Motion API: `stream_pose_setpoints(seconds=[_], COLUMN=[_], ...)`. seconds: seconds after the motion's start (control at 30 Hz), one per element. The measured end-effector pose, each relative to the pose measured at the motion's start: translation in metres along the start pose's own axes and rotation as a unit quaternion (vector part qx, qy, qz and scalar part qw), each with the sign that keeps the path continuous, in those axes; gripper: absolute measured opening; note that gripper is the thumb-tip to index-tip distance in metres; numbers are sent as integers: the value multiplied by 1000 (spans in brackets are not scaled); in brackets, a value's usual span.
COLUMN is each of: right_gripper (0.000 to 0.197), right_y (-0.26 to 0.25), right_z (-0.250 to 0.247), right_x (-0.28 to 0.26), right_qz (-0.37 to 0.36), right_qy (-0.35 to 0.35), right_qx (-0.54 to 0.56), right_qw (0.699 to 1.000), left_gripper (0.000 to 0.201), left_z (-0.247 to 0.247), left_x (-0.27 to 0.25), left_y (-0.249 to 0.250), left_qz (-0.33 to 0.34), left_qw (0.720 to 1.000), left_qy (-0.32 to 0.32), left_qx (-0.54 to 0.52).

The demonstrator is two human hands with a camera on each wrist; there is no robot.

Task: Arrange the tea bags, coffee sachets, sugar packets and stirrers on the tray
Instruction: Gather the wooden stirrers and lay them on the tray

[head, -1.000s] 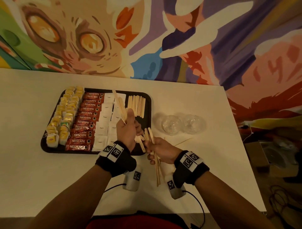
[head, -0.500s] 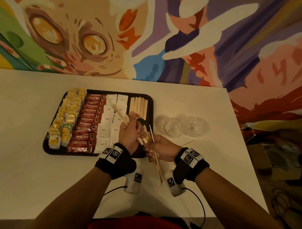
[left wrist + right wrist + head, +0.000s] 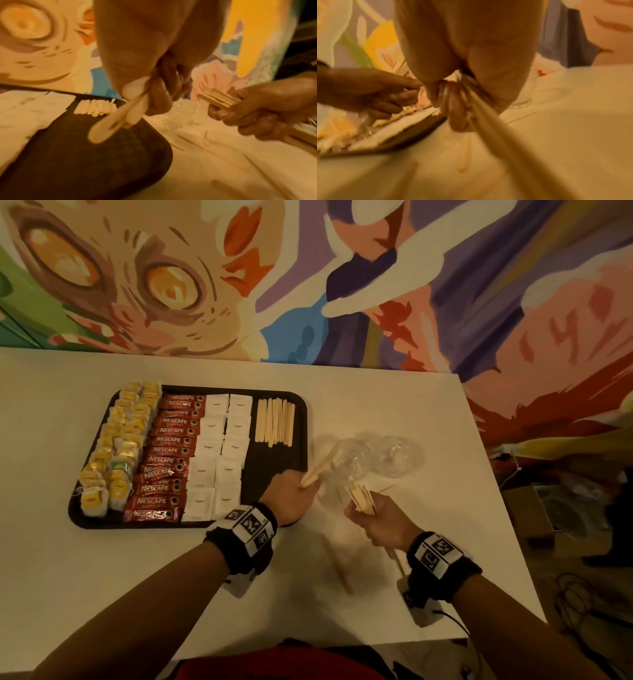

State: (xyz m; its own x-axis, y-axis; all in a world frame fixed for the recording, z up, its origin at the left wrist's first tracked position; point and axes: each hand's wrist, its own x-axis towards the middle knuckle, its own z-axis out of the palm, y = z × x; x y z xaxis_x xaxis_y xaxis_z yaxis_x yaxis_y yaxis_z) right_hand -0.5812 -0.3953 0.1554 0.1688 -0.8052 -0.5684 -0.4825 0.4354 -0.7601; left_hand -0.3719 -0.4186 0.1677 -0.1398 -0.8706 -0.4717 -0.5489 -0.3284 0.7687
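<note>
— Two hands busy? What does each grip hold?
— The left hand [image 3: 289, 494] is clenched on a few flat pale wooden stirrers [image 3: 317, 472], just off the black rectangular tray [image 3: 301, 419] at its 4 o'clock corner. The right hand [image 3: 380, 522] grasps a thicker bundle of wooden stirrers [image 3: 361, 499], at 3 o'clock from the left hand.
— And the tray?
— It lies on the white bench [image 3: 102, 577]. From 9 o'clock to 3 o'clock: yellow-tagged tea bags [image 3: 116, 446], red coffee sachets [image 3: 168, 453], white sugar packets [image 3: 219, 453], then a row of laid wooden stirrers [image 3: 275, 422] at the 1 o'clock corner.
— Anything else?
— Two clear plastic cups [image 3: 373, 457] stand on the bench at 3 o'clock from the tray. One loose wooden stirrer [image 3: 339, 566] lies on the bench between the forearms.
</note>
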Motion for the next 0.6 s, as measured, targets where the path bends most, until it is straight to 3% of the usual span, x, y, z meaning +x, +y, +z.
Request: stream_pose_setpoints(seconds=[0.07, 0.13, 0.2, 0.27, 0.33, 0.4, 0.6], right_gripper=[4, 23, 42, 45, 41, 37, 36], right_y=[11, 19, 23, 23, 26, 32, 51], right_z=[-14, -27, -34, -38, -40, -42, -51], right_x=[3, 7, 10, 12, 13, 14, 7], right_qz=[-40, -36, -8, 4, 2, 13, 42], right_qy=[60, 81, 76, 58, 54, 65, 34], right_qx=[-130, -252, -370, -447, -459, -452, -417], right_qw=[989, 964, 926, 893, 887, 889, 907], left_gripper=[32, 23, 18, 26, 25, 22, 18], left_z=[9, 14, 16, 16, 14, 16, 29], left_x=[5, 12, 19, 26, 31, 35, 37], left_y=[-3, -3, 2, 8, 15, 19, 21], left_qz=[21, 40, 74, 111, 121, 113, 105], left_qw=[993, 974, 939, 896, 861, 844, 842], left_qy=[-29, -33, -32, -42, -51, -55, -64], left_qx=[112, 219, 333, 428, 491, 522, 525])
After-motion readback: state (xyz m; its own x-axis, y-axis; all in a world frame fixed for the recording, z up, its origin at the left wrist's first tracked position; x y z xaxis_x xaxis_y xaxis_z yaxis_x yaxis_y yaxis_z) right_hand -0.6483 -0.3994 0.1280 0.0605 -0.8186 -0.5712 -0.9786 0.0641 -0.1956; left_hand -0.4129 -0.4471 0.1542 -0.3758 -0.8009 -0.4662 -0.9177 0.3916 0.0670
